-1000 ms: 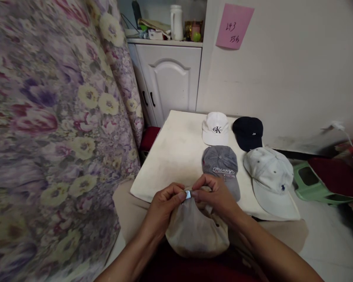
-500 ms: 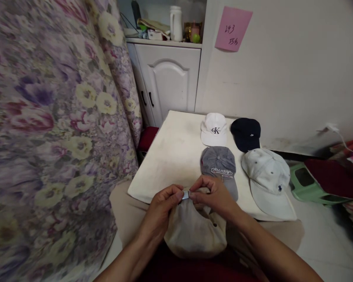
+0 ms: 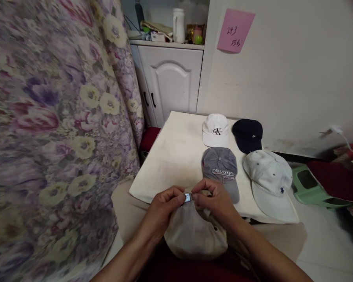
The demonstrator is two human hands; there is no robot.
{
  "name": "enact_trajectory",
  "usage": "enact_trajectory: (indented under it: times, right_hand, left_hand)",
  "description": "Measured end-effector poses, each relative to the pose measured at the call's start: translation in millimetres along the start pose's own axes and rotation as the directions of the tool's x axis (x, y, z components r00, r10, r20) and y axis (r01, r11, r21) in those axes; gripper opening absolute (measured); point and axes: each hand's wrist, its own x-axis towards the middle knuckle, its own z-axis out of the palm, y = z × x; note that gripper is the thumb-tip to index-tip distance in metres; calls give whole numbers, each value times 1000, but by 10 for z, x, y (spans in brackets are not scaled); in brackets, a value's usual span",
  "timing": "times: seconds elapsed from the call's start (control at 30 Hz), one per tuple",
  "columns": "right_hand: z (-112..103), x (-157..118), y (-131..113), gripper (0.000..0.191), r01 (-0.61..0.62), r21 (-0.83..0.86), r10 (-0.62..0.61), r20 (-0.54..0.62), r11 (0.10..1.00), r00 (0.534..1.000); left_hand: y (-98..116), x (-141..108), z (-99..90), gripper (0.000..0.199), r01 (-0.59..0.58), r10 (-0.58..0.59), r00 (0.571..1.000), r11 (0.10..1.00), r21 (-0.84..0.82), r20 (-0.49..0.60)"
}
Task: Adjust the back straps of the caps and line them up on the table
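Observation:
A beige cap [image 3: 195,233] is held above my lap, its back opening facing me. My left hand [image 3: 166,205] pinches the cap's strap on the left side of a small metal buckle [image 3: 188,197]. On the buckle's other side, my right hand [image 3: 213,199] grips the strap between thumb and fingers. Just beyond my right hand lies a grey cap [image 3: 220,164] with lettering on its front. To its right rests a pale cap [image 3: 269,176] with a small dark emblem. Farther back are a white cap [image 3: 215,129] and a navy cap [image 3: 247,135].
The caps lie on a cream-covered table [image 3: 164,156]. A floral curtain [image 3: 55,137] hangs at the left. Behind stand a white cabinet [image 3: 173,86] and a wall with a pink note [image 3: 235,30]. A green stool [image 3: 307,184] is at the right.
Both hands keep their pinch on the strap, and the buckle has tilted slightly. The whole view has shifted a little; the caps on the table stay in place.

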Motion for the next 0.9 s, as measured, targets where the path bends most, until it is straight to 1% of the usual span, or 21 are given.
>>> enact_trajectory:
  times: [0.1,0.17,0.23,0.3,0.4,0.47,0.53,0.63,0.73,0.8,0.9]
  right_hand:
    - [-19,3,-40,13,24,-44,-23,12,999,1000]
    - [-43,7,-71,11,48,-97,-44,44,994,998]
    - [-65,14,-84,11,57,-116,-48,75,992,996]
    - [-77,30,-69,11,41,-71,-35,79,997,996]
    - [-75,61,-5,14,-1,80,-5,73,997,997]
    - [-71,79,41,16,-18,172,2,94,985,996]
    - [-70,87,68,17,-29,222,3,115,975,993]
    - [-73,77,70,18,-41,231,11,130,972,991]
    - [-73,60,54,19,-33,216,6,124,976,992]
    - [-70,54,46,19,-20,199,-2,110,980,994]
    - [-62,59,44,18,-9,185,-8,92,983,996]
  left_hand:
    - [-23,-2,-3,26,-43,44,999,996,76,-13]
    - [-32,-3,6,27,-66,69,997,992,106,-28]
    - [-29,-4,16,26,-101,109,993,982,163,-42]
    - [-13,-6,18,24,-132,144,989,961,244,-32]
    - [19,-7,-9,24,-144,147,989,931,335,16]
    - [27,-6,-42,26,-139,133,990,927,348,41]
    - [18,-2,-80,26,-126,115,992,936,328,54]
    - [-8,-1,-125,23,-131,119,991,943,307,59]
    - [-9,-12,-146,21,-160,149,987,925,345,60]
    - [9,-26,-146,22,-182,161,983,901,393,87]
    - [42,-55,-126,12,-240,201,971,844,479,132]
